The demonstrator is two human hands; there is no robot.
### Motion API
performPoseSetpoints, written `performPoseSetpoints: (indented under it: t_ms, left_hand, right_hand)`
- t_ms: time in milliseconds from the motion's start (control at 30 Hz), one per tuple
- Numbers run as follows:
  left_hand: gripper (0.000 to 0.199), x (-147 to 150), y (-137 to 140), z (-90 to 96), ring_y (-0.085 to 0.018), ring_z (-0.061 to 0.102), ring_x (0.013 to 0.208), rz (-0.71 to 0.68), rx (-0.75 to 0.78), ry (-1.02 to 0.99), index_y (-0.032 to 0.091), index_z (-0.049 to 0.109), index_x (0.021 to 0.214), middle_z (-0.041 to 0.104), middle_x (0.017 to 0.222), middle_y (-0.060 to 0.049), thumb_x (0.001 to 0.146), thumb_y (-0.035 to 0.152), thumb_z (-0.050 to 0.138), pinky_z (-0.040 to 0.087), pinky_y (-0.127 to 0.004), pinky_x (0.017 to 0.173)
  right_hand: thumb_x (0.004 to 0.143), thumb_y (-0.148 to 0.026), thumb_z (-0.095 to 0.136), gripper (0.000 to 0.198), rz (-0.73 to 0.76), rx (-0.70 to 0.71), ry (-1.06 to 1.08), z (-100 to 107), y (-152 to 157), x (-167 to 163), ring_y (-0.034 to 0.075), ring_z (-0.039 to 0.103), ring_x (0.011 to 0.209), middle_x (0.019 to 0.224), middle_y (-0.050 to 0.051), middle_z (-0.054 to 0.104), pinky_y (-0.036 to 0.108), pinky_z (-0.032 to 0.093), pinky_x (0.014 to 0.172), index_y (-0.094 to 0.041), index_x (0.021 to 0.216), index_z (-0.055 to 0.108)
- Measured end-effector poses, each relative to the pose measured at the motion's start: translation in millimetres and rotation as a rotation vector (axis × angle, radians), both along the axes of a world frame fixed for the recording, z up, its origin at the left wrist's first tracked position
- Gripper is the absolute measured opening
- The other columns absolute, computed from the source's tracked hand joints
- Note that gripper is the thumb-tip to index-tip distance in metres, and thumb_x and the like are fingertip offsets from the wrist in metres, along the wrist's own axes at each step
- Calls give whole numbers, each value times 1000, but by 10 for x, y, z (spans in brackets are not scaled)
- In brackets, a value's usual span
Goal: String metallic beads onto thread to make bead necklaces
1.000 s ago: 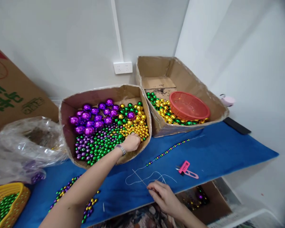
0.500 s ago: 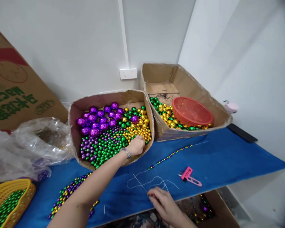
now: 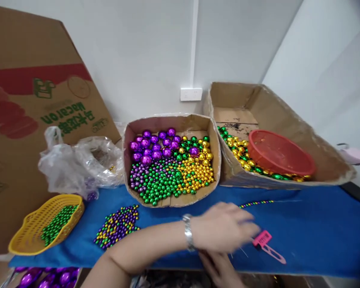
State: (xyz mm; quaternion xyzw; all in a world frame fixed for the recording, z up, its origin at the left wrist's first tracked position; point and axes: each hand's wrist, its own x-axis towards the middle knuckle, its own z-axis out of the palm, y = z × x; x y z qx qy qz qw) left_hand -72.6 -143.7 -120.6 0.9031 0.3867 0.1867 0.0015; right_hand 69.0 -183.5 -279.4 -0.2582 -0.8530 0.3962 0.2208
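My left hand (image 3: pixel 225 228), with a silver bracelet (image 3: pixel 188 231) at its wrist, is above the front part of the blue-covered table (image 3: pixel 312 236). Motion smears its fingers, so what they hold, if anything, does not show. Beneath it lies my right hand (image 3: pixel 219 269), its fingers mostly hidden. A bit of white thread (image 3: pixel 244 252) shows beside the hands. Beyond them stretches a string of small green, gold and purple beads (image 3: pixel 257 203). Just right of my left fingers lies a pink cutter (image 3: pixel 262 240) with a loop handle.
A cardboard box (image 3: pixel 171 201) of loose purple, green and gold beads stands behind my hands. Right of it, a larger box (image 3: pixel 288 116) holds a red basket (image 3: pixel 282 154). Mixed beads (image 3: pixel 117 226), a yellow basket (image 3: pixel 27 236) and plastic bags (image 3: pixel 63 164) are on the left.
My left hand has left the bead box and come down right, over my right hand. The view has swung left, showing more of the yellow basket and the big carton.
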Motion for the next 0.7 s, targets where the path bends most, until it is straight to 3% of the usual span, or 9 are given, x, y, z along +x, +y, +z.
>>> performPoseSetpoints:
  t_ms: [33,133,167,233,300,433,600,700]
  left_hand:
    - [28,-330,12,-46,-19,56,97,87,-20,14,19,57,114,61,115,-7,93,27,42,47,-33,85]
    - [27,-1358,-1,-174,-19,55,94,714,-117,68,19,61,105,63,99,-7,86,11,43,44,-32,88]
    - [31,-1653,-26,-217,-22,54,95,841,-115,69,16,61,105,62,99,-11,84,6,41,44,-36,88]
    - [29,-2104,-90,-310,-26,53,94,963,-127,55,12,63,97,60,95,-15,81,4,40,44,-41,85]
    - [26,-2362,-150,-412,-28,53,93,1037,-142,7,12,63,87,59,88,-15,79,3,40,45,-42,82]
    - [22,-2473,-194,-573,-27,55,95,1097,-148,-183,16,62,85,60,88,-13,80,7,42,45,-40,85]
    - [24,-2221,-238,-612,-20,63,87,1036,-184,-533,16,59,105,65,96,-9,89,27,46,51,-33,78]
    - [28,-1935,-311,-581,-17,67,86,877,-366,-1084,15,60,109,67,93,-7,88,32,52,54,-28,76]
  right_hand:
    - [99,-36,41,24,31,-23,-1,3,18,-13,17,64,85,95,5,67,28,52,75,-25,103,61]
    - [99,-29,38,20,100,-94,-12,45,76,-55,16,63,84,92,4,65,25,49,75,-24,102,58]
    - [99,-28,39,19,104,-106,-16,72,93,-71,16,62,84,91,3,64,25,48,75,-24,102,57]
    - [98,-26,39,18,108,-108,-21,138,126,-111,16,62,84,91,3,63,25,46,75,-24,102,57]
    - [98,-24,39,18,110,-100,-22,211,160,-162,15,61,85,91,2,63,24,46,75,-25,102,57]
    - [97,-22,41,17,108,-41,1,352,259,-300,15,61,82,90,2,63,24,45,73,-24,103,57]
    - [96,-21,43,17,65,69,84,568,417,-498,15,61,79,87,3,63,23,45,71,-22,104,58]
    - [96,-21,44,16,31,119,120,678,488,-580,14,61,77,85,3,63,23,45,70,-21,104,59]
